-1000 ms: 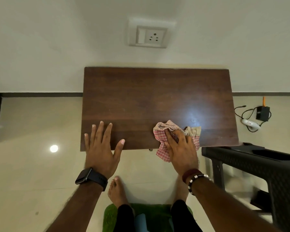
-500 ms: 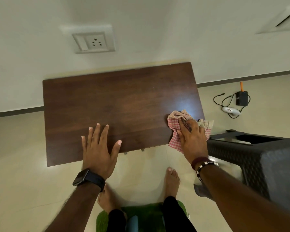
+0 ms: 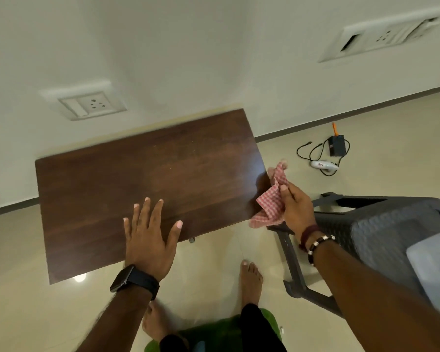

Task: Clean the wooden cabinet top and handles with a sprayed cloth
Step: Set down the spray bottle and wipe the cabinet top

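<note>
Green mat (image 3: 221, 334): at 6 o'clock, under the person's bare feet, nearest the camera.
Left hand (image 3: 149, 237): at about 7 o'clock from the centre of the view, spread flat with fingers wide and nothing in its hold. The palm overhangs the near edge of the cabinet top (image 3: 142, 189) and the fingers lie on the wood, most likely as a brace while the other arm works.
Right hand (image 3: 294, 209): at about 4 o'clock, lifted clear of the wood just off the top's right end, fingers curled and pinching the cloth (image 3: 271, 199).
Cloth: a pink checked rag, bunched and hanging from that pinch, apart from the surface. It looks gathered up for a fresh fold or a re-spray rather than pressed down for a wipe.
Cabinet top: dark wood, bare, running from 9 o'clock to 3 o'clock, its far edge along the wall.
Handle (image 3: 191, 240): a small metal piece peeks out below the near edge, apparently not yet reached.
Grey chair (image 3: 381, 224): at 4 o'clock beside the cabinet.
Charger and cable (image 3: 337, 146): on the floor at 2 o'clock, well apart.
Wall socket (image 3: 92, 105): at 11 o'clock, farthest.
</note>
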